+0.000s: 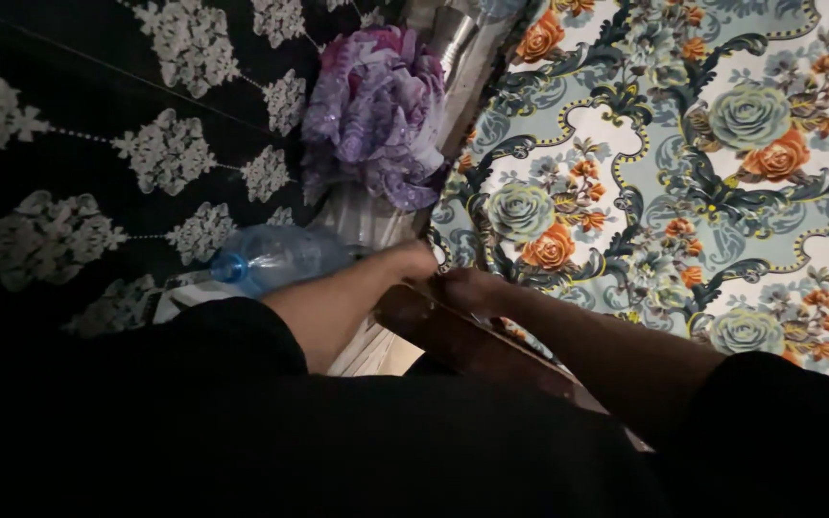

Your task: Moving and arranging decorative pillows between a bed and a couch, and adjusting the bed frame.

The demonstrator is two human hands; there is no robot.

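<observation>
Nearest the camera, black sleeves fill the lower frame, and two bare forearms run out of them, converging toward the middle. The left hand (413, 261) and the right hand (467, 288) meet at the edge of a floral printed bedsheet with orange and grey-blue roses and dark scrollwork (683, 182), right where that edge runs over a dark brown wooden frame rail (453, 336). Both hands are curled in narrow, fingers pinched on or tucked under the sheet's border; the light is too dim to tell just how much cloth each holds. The sheet lies to the right of and beyond the hands, spreading away from them, and its border runs as a long line from lower right up to the top centre, so the hands sit side by side on that line with the left one slightly farther along it. Just left of the left forearm, a clear plastic bottle with a blue cap (271, 257) lies on its side, cap pointing left, not touched by either hand. Farther up, a crumpled purple and white patterned cloth (376, 110) sits bunched in the gap beside the sheet's edge. Farthest left hangs a black fabric with white flower clusters (98, 153).
</observation>
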